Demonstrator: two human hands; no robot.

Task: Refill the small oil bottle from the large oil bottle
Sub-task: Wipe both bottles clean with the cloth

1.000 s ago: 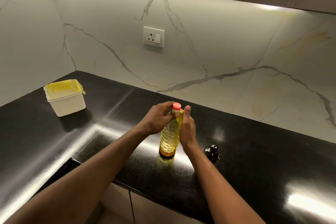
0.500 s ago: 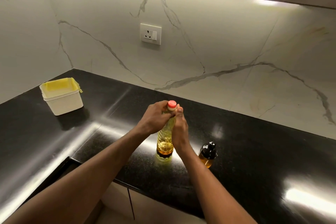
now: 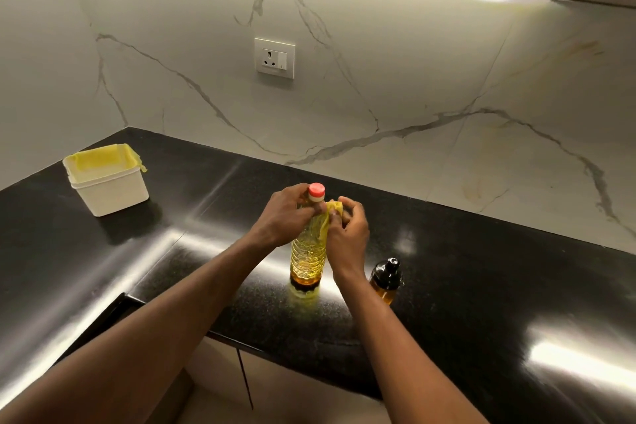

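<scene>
Large oil bottle [image 3: 308, 258]: centre of frame, upright on black bench [image 3: 481, 286], red cap [image 3: 316, 191] on. Left hand [image 3: 284, 217] grips its neck; right hand [image 3: 349, 234] pinches a yellow strip [image 3: 334, 207] there. Small oil bottle [image 3: 386, 281], black-topped: lower right, near. White tub [image 3: 110, 186], yellow-lined: far left.

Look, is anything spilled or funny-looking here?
No spill shows. One odd bit: a yellow strip hangs loose from the large oil bottle near its red cap, pinched by the right hand.

The counter [image 3: 481, 286] was glossy black stone; the wall [image 3: 413, 79] smooth veined marble. The large bottle [image 3: 307, 258] was clear ribbed plastic, the tub [image 3: 110, 189] matt white plastic.
</scene>
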